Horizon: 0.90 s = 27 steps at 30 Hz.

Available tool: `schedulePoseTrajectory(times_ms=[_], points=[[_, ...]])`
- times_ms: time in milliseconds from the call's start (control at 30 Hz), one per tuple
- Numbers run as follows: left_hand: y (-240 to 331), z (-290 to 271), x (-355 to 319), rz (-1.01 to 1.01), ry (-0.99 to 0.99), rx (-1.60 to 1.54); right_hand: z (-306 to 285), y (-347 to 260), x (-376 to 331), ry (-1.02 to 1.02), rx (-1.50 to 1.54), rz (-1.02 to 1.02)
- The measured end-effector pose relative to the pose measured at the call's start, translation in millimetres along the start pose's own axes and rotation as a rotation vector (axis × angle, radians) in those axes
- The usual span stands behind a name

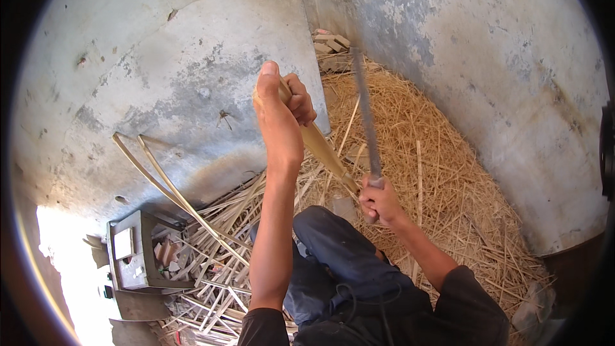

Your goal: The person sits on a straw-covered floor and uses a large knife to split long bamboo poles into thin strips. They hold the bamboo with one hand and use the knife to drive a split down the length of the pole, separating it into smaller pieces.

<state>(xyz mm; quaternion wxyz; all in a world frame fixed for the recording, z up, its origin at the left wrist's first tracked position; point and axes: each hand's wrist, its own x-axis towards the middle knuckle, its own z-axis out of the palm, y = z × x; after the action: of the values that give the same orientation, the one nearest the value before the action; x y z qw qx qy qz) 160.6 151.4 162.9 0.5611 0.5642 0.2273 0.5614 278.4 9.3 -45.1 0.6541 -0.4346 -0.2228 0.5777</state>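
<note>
My left hand (282, 99), raised in front of me, is wrapped round the upper end of a split bamboo piece (323, 149). The bamboo slants down to the right, its lower end close to my right hand. Closed round the handle of a long knife (366, 112), my right hand (379, 200) is to the right of my knees. The blade points up and away from me, slightly blurred, and stands apart from the bamboo.
Pale shavings (442, 186) are heaped against the right wall. Long bamboo strips (218, 307) lie at the lower left, and a bent strip (170, 195) leans up there. Beside them stands a small grey frame (147, 250) with rubble. Bricks (330, 43) sit in the far corner.
</note>
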Motion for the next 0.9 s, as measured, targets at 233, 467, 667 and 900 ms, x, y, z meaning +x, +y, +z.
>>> schedulePoseTrajectory(times_ms=[233,467,667,900], points=[[-3.2,2.7,2.9,0.010,0.011,-0.020,-50.6,110.9,10.3,0.136,-0.152,0.183],[-1.9,2.0,15.1,-0.011,0.095,-0.013,-21.0,77.4,14.7,0.132,-0.124,0.225],[-1.1,12.5,7.8,0.039,0.062,0.013,17.1,-4.4,18.2,-0.055,-0.074,-0.129],[-0.3,14.3,1.4,0.068,0.089,0.020,-70.8,134.5,53.7,0.180,-0.341,0.199]])
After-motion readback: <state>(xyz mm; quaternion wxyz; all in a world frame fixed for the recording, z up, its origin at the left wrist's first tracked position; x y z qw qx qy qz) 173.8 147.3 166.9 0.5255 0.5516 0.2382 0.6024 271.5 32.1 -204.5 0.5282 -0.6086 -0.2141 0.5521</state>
